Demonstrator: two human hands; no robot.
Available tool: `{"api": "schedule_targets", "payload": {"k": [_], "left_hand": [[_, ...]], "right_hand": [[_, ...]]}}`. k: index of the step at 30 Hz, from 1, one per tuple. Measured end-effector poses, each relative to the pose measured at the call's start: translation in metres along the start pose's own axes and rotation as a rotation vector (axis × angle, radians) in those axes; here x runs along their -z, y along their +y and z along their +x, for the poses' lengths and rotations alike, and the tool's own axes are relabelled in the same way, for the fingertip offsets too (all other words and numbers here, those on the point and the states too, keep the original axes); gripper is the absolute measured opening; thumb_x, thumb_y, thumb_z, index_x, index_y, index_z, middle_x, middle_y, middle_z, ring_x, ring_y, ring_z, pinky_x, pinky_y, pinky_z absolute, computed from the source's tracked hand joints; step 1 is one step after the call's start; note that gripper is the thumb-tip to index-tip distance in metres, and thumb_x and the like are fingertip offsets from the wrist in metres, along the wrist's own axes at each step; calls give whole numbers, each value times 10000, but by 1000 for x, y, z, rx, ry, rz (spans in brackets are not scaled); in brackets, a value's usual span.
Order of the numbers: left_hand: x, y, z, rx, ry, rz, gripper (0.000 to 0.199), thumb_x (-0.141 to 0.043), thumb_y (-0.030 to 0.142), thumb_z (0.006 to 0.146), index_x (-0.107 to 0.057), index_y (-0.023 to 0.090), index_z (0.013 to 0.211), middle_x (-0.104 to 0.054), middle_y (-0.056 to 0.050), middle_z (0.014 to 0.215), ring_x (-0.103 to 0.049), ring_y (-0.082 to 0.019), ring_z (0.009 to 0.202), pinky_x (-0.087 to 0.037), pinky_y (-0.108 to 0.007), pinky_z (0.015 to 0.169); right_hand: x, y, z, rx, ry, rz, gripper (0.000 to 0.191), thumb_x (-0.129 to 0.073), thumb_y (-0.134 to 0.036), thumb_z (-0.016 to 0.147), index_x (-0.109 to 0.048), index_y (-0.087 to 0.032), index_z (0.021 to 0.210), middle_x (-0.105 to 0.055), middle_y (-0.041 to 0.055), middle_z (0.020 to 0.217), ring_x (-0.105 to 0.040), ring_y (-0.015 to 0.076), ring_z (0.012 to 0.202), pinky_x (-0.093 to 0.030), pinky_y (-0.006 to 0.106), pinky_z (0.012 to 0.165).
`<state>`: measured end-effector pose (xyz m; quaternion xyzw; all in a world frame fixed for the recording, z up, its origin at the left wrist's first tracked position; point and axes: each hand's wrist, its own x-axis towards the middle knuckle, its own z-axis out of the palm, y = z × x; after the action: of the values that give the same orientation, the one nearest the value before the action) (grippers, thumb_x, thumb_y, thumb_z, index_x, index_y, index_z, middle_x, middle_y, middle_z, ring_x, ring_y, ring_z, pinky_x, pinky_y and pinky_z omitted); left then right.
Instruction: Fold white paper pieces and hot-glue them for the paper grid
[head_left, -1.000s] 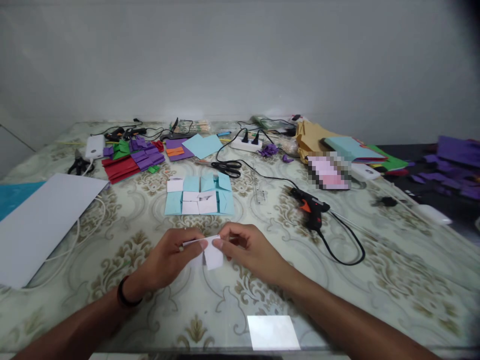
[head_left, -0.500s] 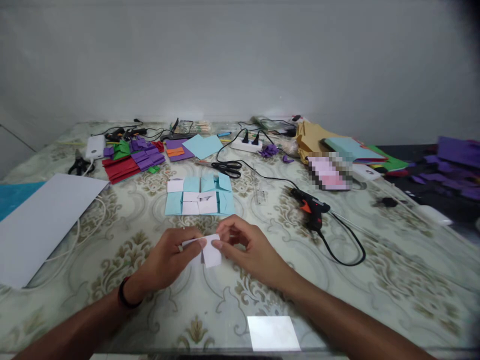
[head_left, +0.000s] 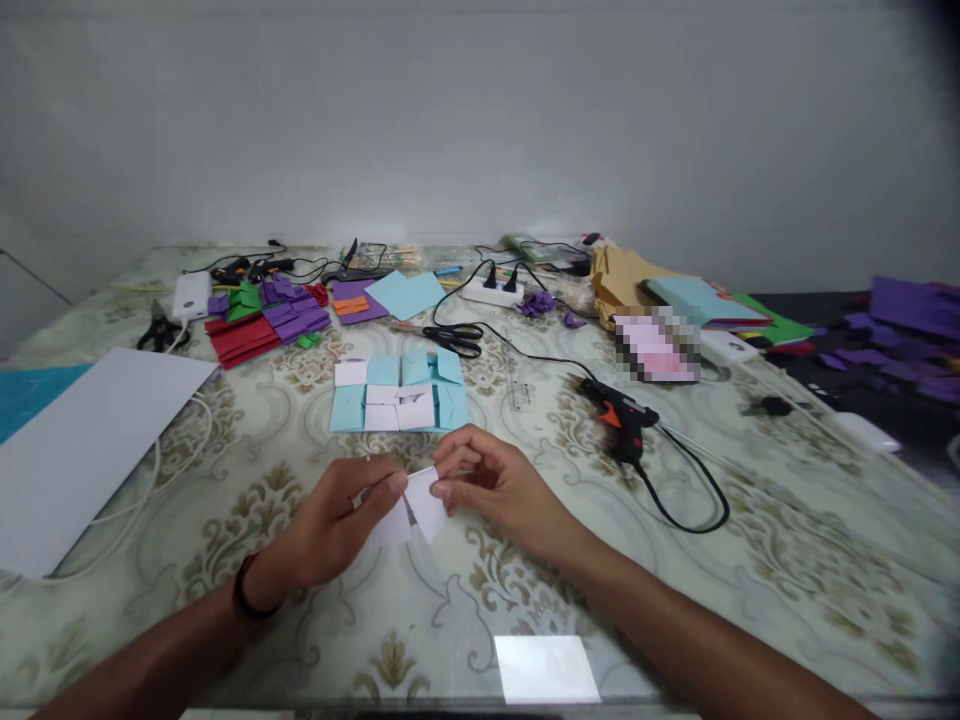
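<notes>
Between my hands, just above the table, is a small folded piece of white paper [head_left: 425, 503] with a dark gap down its middle. My left hand [head_left: 345, 515] pinches its left part between thumb and fingers. My right hand [head_left: 499, 490] pinches the right part near the upper corner. Beyond them lies a light blue sheet [head_left: 346, 412] bearing folded blue and white paper pieces. A white square of paper [head_left: 546, 668] rests near the table's front edge.
A black hot glue gun [head_left: 621, 415] with a looping cord lies to the right. Black scissors [head_left: 456, 338] and a power strip [head_left: 493, 290] are farther back. Folded red paper [head_left: 241, 340] sits behind on the left, near a large white sheet [head_left: 97, 450]. Purple paper [head_left: 919, 315] is far right.
The white paper's right part has swung outward, widening the gap in its middle. Both hands keep their pinch, with the right hand's fingers shifted slightly.
</notes>
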<state>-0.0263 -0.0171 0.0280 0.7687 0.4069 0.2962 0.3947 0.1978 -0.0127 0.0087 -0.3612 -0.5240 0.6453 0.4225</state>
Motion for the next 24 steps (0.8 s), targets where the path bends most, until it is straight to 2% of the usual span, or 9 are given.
{"api": "schedule_targets", "payload": {"k": [4,7,10,13,19,24], "left_hand": [[2,-2,-1,46,3,-60,443,-471,408,1072,-692,171,770,-646,-2,686,-544,-135,633,-408,-250,578],[0,-3,1,29,-2,-51,247,-598,336,1023,-773,192,926,-763,-11,826,-660,-147,740,-477,-238,661],[-2,-4,3,-34,74,-20,118,-705,256,958,-797,216,1021,-811,-16,950,-726,-151,852,-517,-234,775],[-4,-6,4,-79,81,-54,69,-751,228,923,-809,221,961,-807,-9,903,-733,-141,828,-524,-225,766],[-5,-4,4,4,44,-50,60,-762,202,894,-792,220,845,-784,11,816,-711,-125,755,-503,-213,702],[-7,-1,2,-4,91,-2,77,-742,191,884,-766,210,814,-768,16,780,-694,-123,727,-499,-211,690]], "right_hand": [[3,0,2,-21,-44,83,328,-895,-382,777,-666,-201,928,-678,-42,733,-614,103,622,-487,247,633],[2,2,2,-46,-44,34,336,-915,-408,747,-688,-190,865,-671,-34,741,-607,104,632,-479,247,629],[-1,6,1,-83,-35,-48,347,-924,-428,723,-696,-184,819,-672,-24,758,-605,113,660,-466,250,636],[-5,11,-1,-80,-49,-129,340,-908,-446,736,-709,-177,795,-665,-19,733,-579,119,674,-457,256,659],[-8,9,-4,-37,-53,-256,316,-877,-445,778,-723,-169,772,-659,-16,695,-566,126,669,-453,258,669],[-10,5,-5,46,-33,-354,265,-814,-420,841,-738,-174,778,-694,-6,693,-584,130,658,-459,259,663]]}}
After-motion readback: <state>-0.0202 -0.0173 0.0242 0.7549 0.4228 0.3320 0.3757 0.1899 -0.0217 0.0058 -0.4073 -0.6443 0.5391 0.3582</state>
